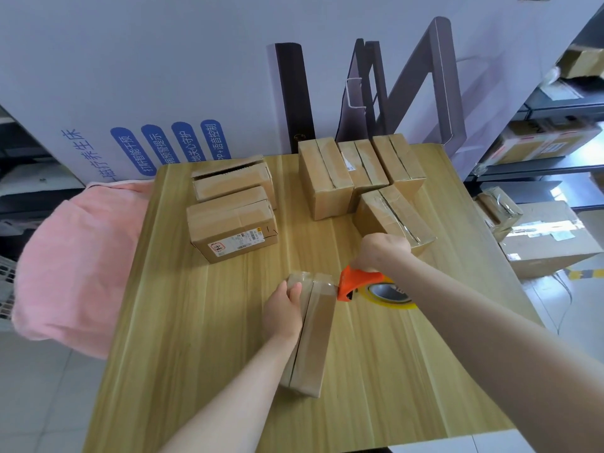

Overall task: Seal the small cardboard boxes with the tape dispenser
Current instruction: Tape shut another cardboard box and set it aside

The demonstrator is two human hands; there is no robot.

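left hand point(282, 310) holds box point(313, 338) | right hand point(380, 251) grips dispenser point(359, 284) at its 12 o'clock end | 1 o'clock boxes point(330, 181) look taped, 11 o'clock pair point(232, 220) apparently pending

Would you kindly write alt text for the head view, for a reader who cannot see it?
A person's left hand steadies a small cardboard box on a wooden table while the right hand holds an orange tape dispenser at its far end. More boxes sit farther back.

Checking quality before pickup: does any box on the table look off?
Yes. The back-left box has a top flap lifted, leaving a dark gap. The angled box beyond the right hand sits askew from the neat row behind it.
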